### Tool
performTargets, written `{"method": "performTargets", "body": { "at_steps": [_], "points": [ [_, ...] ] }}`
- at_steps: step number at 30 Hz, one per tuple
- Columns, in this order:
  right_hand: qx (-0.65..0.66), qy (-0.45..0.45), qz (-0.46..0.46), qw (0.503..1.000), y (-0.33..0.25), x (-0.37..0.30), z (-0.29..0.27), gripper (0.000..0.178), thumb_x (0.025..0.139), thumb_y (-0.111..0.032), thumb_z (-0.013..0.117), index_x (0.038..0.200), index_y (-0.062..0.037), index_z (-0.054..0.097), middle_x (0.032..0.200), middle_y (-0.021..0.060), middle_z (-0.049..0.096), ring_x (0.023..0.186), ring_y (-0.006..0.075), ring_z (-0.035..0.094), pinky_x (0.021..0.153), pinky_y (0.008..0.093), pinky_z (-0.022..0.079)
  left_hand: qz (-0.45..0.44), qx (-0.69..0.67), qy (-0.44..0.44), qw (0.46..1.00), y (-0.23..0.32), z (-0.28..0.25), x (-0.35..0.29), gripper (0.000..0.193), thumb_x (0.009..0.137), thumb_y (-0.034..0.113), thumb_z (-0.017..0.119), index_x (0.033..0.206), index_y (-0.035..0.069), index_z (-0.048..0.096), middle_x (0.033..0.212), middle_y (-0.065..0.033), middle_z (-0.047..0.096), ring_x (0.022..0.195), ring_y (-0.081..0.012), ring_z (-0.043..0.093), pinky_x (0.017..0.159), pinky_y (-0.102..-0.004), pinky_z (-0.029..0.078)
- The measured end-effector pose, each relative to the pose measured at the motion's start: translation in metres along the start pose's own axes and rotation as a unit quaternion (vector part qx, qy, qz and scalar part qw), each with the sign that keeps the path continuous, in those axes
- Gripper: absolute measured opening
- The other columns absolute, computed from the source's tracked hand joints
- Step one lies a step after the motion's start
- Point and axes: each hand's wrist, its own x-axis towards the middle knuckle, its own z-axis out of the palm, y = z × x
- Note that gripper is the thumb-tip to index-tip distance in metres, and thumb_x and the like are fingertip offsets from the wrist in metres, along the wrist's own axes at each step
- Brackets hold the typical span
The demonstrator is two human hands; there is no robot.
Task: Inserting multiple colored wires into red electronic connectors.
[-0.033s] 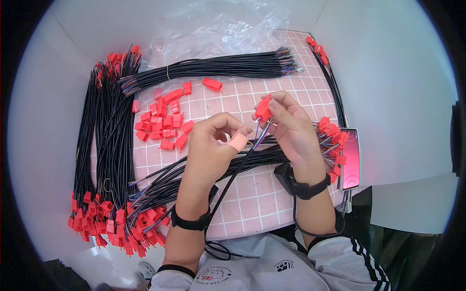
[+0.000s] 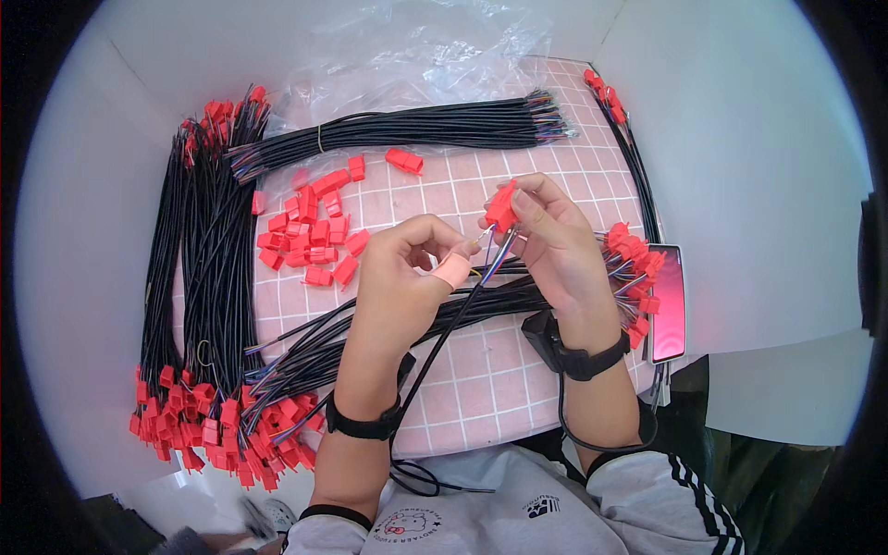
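Observation:
My right hand pinches a red plastic connector housing between thumb and fingers above the middle of the table. From its lower side, thin coloured wires run into a black cable that hangs down toward my lap. Just left of the housing, my left hand is closed, thumb and forefinger pinching a thin wire with a small metallic end. A pinkish covering wraps the left thumb. Under both hands lies a bundle of black cables, with red housings on its right ends.
Loose red housings lie left of my hands. Tied black cables rest at the back by a clear plastic bag. Cables with housings hang over the left edge. A phone lies right. White panels enclose the table.
My hands, the housing and the wires look nearly unchanged. At the lower left, a dark blurred shape now shows beside the shoe on the floor.

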Motion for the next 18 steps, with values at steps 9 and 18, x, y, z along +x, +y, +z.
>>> {"method": "performTargets", "body": {
  "at_steps": [9, 18],
  "points": [
    [0.005, -0.004, -0.012, 1.000, 0.0011, 0.0011, 0.0018, 0.019, 0.082, -0.012, 0.058, 0.098, -0.0054, 0.049, 0.089, 0.0067, 0.059, 0.082, 0.0149, 0.059, 0.072, 0.0279, 0.048, 0.005, 0.008, 0.029, 1.000, -0.0024, 0.0029, 0.0008, 0.006, 0.070, 0.009, 0.061, 0.072, 0.004, 0.063, 0.058, 0.0020, 0.056, 0.054, -0.0028, 0.045, 0.049, -0.0194, 0.031],
    [-0.030, -0.024, -0.030, 0.999, -0.0043, -0.0001, 0.0079, 0.026, 0.083, -0.012, 0.056, 0.106, -0.0018, 0.049, 0.090, 0.0102, 0.059, 0.083, 0.0184, 0.060, 0.073, 0.0302, 0.049, 0.004, 0.036, 0.046, 0.998, -0.0012, 0.0040, 0.0023, 0.008, 0.070, 0.012, 0.062, 0.071, 0.004, 0.064, 0.058, 0.0012, 0.057, 0.054, -0.0036, 0.047, 0.051, -0.0201, 0.032]
  ]
}}
